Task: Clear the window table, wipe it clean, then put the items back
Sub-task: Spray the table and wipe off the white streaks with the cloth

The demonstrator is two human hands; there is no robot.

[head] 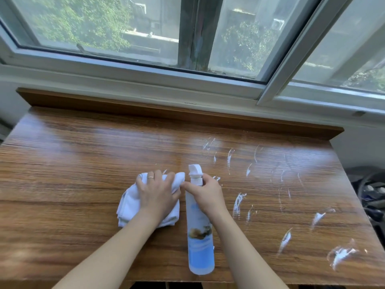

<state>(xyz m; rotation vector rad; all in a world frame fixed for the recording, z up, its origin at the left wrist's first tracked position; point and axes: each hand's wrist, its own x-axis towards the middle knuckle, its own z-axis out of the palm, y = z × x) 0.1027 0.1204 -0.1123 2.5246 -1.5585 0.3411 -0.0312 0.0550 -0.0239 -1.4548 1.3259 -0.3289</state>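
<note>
Wooden worktop (83,184) under the window (125,28) carries no items other than the cleaning gear, so clearing reads as done and the wipe is the step in hand. White foam streaks (237,203) lie scattered over the right half, from near the back ledge to the front right corner; the left half shows glare only. Spray bottle (200,232) stands near the front edge, centre; right hand (205,195) is curled round its neck just below the white nozzle. Folded white cloth (145,203) lies just left of the bottle, left hand (156,195) pressed flat on it, fingers spread, ring on one finger. Judgement: set the bottle off the wet zone, then draw the cloth rightward in overlapping passes along the grain, back ledge to front, refolding once a face loads with foam. Not resolvable: bottle label print, blurred; trigger side of the nozzle; dark clutter (373,197) beyond the right edge; front edge and legs, cut off by the frame; where the removed items are.
</note>
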